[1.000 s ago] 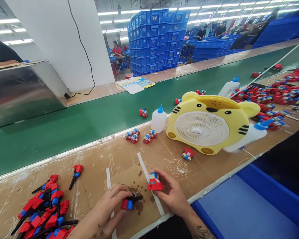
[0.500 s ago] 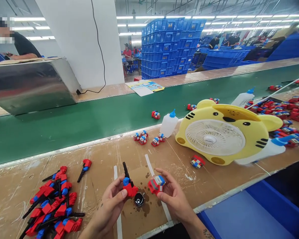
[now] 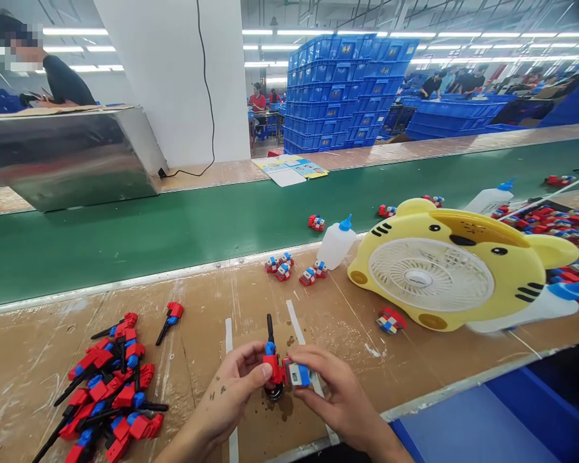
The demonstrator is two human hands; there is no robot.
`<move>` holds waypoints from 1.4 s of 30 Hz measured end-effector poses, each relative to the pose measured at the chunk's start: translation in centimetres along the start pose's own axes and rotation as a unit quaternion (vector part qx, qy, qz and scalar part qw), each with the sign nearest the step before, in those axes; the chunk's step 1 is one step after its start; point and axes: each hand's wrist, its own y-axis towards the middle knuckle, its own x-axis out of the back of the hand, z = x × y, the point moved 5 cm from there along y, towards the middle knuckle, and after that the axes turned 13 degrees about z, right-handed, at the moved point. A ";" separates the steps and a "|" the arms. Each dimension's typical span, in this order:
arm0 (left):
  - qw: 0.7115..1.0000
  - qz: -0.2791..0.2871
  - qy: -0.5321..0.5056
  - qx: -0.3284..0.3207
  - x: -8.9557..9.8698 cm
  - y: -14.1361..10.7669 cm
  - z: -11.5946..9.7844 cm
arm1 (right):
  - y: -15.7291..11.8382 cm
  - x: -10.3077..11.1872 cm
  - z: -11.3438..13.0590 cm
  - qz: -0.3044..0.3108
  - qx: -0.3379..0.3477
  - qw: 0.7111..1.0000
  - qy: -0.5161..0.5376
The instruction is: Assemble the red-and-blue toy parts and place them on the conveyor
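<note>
I record 1 black-rod piece [image 3: 271, 364] pinched by the left hand [image 3: 234, 384] and 1 striped block [image 3: 299, 375] pinched by the right hand [image 3: 338, 391]. Beyond the fingertips I count 5 similar blocks [image 3: 284, 272]; to their right, 1 fan [image 3: 429, 273], hub label illegible.

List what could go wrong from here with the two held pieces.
The small black dish appears just below the black-rodded piece in the left hand; a slip might drop it in. Wet-looking dark spots on the cardboard nearby could smear the red, white and blue block in the right hand if it touches them.
</note>
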 end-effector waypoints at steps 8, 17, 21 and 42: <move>0.989 -0.001 0.140 -0.049 -0.8 0.9 -2.3 | 2.9 0.0 2.6 0.008 0.053 0.966 -0.253; 0.958 -0.116 0.232 -0.122 2.9 4.6 -6.4 | 12.0 -1.7 3.1 0.012 0.066 0.902 -0.427; 0.920 -0.117 0.352 -0.125 5.1 8.4 -8.6 | 15.0 -0.1 1.0 -0.021 0.069 0.911 -0.406; 0.706 -0.202 0.672 0.097 13.2 24.8 -13.4 | 13.1 6.5 -7.6 -0.090 -0.150 0.916 -0.362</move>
